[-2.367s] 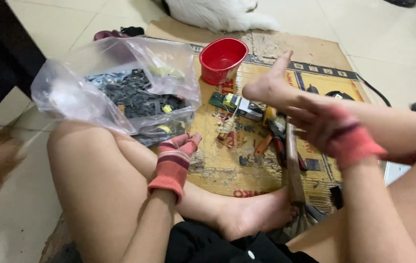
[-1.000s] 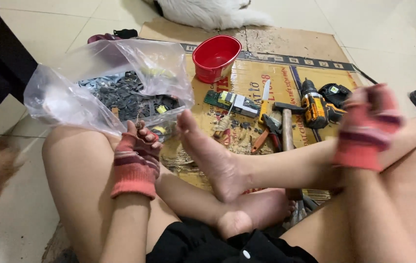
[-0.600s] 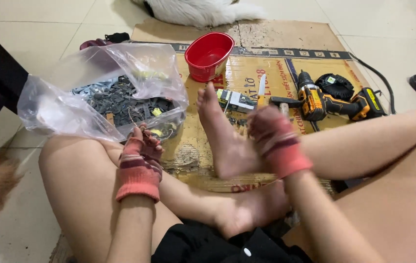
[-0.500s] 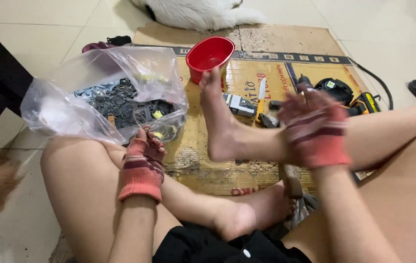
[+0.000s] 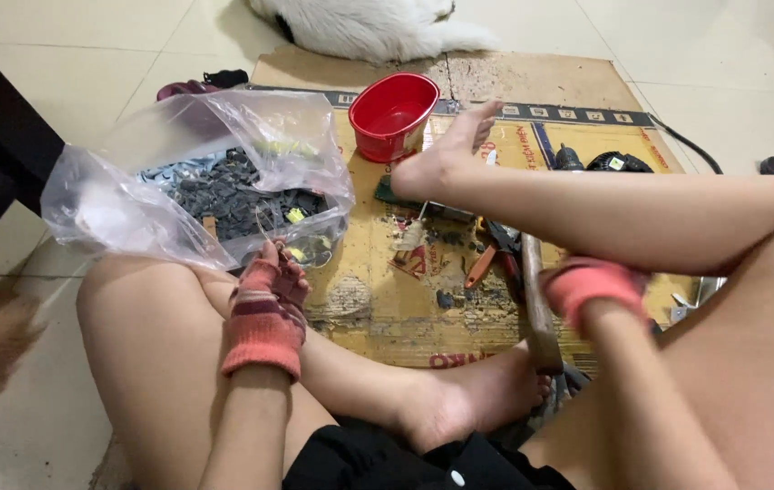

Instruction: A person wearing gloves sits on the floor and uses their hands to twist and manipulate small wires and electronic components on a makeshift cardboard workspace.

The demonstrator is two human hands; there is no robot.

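At the clear plastic bag's [image 5: 178,195] edge, left hand's [image 5: 269,299] grip.

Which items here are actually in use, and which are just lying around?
In use:
- left hand, gloved, at the mouth of the clear plastic bag of dark small parts
- right hand, gloved, by the wooden handle

Lying about:
- red bowl
- pliers
- cardboard mat

Pale tiled floor [image 5: 87,63]; at frame centre, flattened cardboard sheet [image 5: 378,299] bearing red bowl [image 5: 396,113], clear plastic bag [image 5: 205,181], scattered tools.
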